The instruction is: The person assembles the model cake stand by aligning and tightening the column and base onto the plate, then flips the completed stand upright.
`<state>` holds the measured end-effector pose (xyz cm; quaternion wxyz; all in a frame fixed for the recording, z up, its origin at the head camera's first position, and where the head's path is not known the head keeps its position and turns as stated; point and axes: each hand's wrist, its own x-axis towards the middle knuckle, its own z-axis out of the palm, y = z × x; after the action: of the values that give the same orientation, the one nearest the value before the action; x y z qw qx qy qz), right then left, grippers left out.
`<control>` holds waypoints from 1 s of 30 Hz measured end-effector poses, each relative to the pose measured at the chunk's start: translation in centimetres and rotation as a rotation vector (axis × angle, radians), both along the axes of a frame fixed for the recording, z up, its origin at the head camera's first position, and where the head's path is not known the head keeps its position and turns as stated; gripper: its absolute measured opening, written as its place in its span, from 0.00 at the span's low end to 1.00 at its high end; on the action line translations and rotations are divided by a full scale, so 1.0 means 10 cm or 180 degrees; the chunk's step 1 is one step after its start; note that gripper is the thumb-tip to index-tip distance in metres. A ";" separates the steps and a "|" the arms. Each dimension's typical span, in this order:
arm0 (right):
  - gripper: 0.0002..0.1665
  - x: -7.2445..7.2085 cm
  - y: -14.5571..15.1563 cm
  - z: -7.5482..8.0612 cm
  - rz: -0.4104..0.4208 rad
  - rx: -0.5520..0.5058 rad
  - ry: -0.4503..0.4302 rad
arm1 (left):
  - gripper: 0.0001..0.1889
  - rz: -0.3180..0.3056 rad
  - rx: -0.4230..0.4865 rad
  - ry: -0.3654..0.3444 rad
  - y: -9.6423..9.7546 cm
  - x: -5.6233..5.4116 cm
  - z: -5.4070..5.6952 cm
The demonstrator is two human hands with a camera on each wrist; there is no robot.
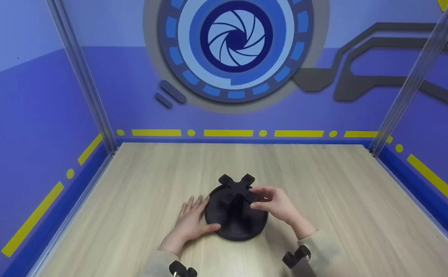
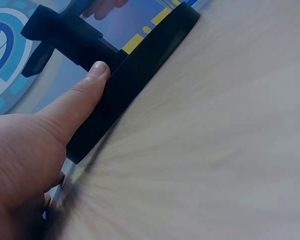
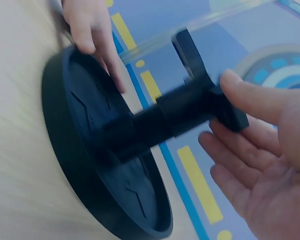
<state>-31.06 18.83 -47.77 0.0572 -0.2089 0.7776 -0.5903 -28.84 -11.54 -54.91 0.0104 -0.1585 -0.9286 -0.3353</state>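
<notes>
On the table stands a black stand: a round, raised-rim base (image 1: 237, 232) with a central post (image 3: 155, 117) and a cross-shaped knob (image 1: 238, 186) on top. My left hand (image 1: 191, 223) rests at the base's left side, fingers spread and fairly straight. Its thumb (image 2: 87, 90) presses on the rim in the left wrist view. With my right hand (image 1: 278, 204), I pinch one arm of the knob between thumb and fingers. The right wrist view shows that thumb (image 3: 250, 95) against the knob and the lower fingers off it. The knob's underside is partly hidden.
The wooden table (image 1: 151, 173) extends around the stand. A blue back wall (image 1: 124, 88) and side walls with yellow markings enclose it. Metal posts (image 1: 81, 73) rise at the back corners. Both wrists wear black camera mounts (image 1: 296, 257).
</notes>
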 end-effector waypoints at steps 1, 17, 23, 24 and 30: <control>0.29 0.02 -0.02 0.00 -0.0040 0.0011 0.0030 | 0.56 0.0001 -0.0004 0.0018 0.00 0.00 0.00; 0.28 0.26 -0.35 -0.01 -0.0696 0.0125 0.0467 | 0.55 -0.0002 0.0002 0.0018 -0.01 -0.02 -0.02; 0.27 0.30 -0.46 -0.05 -0.0944 0.0382 0.0796 | 0.56 0.0023 -0.0005 -0.0031 -0.01 -0.02 -0.04; 0.28 0.31 -0.47 -0.06 -0.0973 0.0435 0.0837 | 0.55 0.0025 -0.0002 -0.0031 -0.01 -0.01 -0.04; 0.29 0.33 -0.51 -0.07 -0.1118 0.0661 0.1076 | 0.55 0.0044 -0.0008 -0.0048 0.00 -0.02 -0.04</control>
<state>-27.78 13.74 -48.47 -0.1556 -0.1595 0.8568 -0.4650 -29.01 -11.55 -55.28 0.0056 -0.1496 -0.9302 -0.3353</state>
